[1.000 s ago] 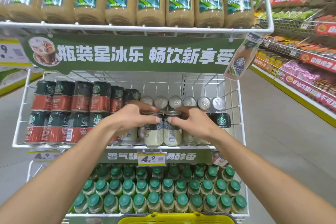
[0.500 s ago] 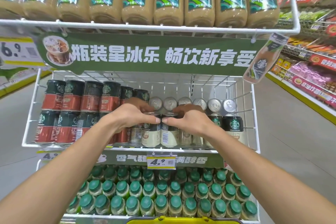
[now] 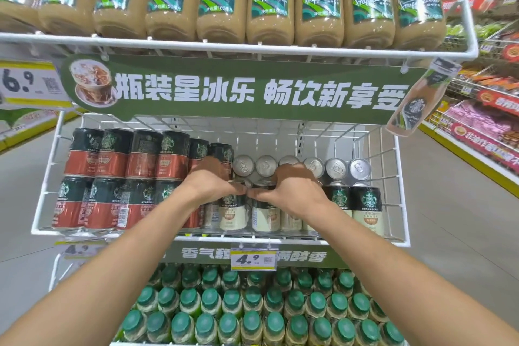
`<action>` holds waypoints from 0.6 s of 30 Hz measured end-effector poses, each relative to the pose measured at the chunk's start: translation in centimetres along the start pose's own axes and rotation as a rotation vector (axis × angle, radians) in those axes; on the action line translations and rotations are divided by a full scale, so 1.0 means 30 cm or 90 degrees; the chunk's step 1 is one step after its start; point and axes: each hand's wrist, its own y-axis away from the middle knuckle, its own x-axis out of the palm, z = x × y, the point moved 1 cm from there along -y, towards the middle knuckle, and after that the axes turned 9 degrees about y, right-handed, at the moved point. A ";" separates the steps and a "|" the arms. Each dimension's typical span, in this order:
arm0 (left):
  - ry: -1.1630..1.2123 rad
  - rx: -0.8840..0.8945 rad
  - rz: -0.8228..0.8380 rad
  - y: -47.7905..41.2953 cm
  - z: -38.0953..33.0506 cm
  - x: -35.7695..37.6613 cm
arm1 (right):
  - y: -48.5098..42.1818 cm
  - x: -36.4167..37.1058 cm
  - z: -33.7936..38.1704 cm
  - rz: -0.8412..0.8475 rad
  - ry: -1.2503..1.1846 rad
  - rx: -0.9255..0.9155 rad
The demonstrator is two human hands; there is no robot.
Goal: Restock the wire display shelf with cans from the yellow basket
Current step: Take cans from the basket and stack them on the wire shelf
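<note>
Your left hand and right hand each close over the top of a cream can at the front of the wire shelf; your knuckles hide the lids, so the grip looks firm only. Yellow basket out of frame.

We stand in a shop aisle with a smooth grey floor under even, bright light. On our right runs a long store shelf with a yellow base edge, red price strips and colourful packets. On the far left we see another low shelf with a yellow edge, partly blurred.
</note>
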 end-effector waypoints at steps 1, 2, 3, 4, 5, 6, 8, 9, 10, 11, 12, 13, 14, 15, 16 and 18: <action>0.002 -0.008 0.004 0.000 -0.001 -0.002 | -0.002 -0.003 -0.001 0.013 0.009 -0.009; 0.001 -0.019 0.015 0.000 -0.005 -0.002 | -0.004 -0.004 -0.006 0.027 0.021 -0.023; -0.008 -0.023 0.024 0.001 -0.006 -0.003 | -0.008 -0.003 -0.012 0.041 0.038 -0.042; -0.018 -0.011 0.023 0.002 -0.006 -0.003 | -0.012 -0.001 -0.018 0.050 0.056 -0.062; -0.025 0.008 0.016 0.003 -0.004 0.000 | -0.016 0.003 -0.026 0.056 0.064 -0.074; -0.027 0.030 0.005 0.005 0.001 0.005 | -0.020 0.007 -0.033 0.060 0.060 -0.081; -0.012 0.071 -0.018 0.013 0.017 0.016 | -0.029 0.011 -0.044 0.063 0.049 -0.093; 0.000 0.086 -0.028 0.019 0.025 0.016 | -0.034 0.013 -0.047 0.062 0.048 -0.100; 0.009 0.099 -0.032 0.025 0.033 0.013 | -0.038 0.014 -0.050 0.059 0.046 -0.109; 0.012 0.110 -0.032 0.029 0.040 0.009 | -0.043 0.016 -0.054 0.055 0.041 -0.115; 0.013 0.118 -0.031 0.030 0.044 0.004 | -0.047 0.018 -0.058 0.052 0.032 -0.117; 0.012 0.125 -0.030 0.031 0.045 0.000 | -0.049 0.020 -0.062 0.050 0.023 -0.117; 0.008 0.130 -0.031 0.031 0.045 -0.002 | -0.050 0.022 -0.064 0.049 0.015 -0.116; 0.000 0.134 -0.031 0.031 0.044 -0.001 | -0.050 0.023 -0.067 0.046 0.008 -0.115; -0.010 0.139 -0.031 0.031 0.042 0.002 | -0.050 0.023 -0.068 0.042 0.001 -0.117; -0.023 0.142 -0.033 0.031 0.038 0.005 | -0.051 0.022 -0.068 0.038 -0.009 -0.119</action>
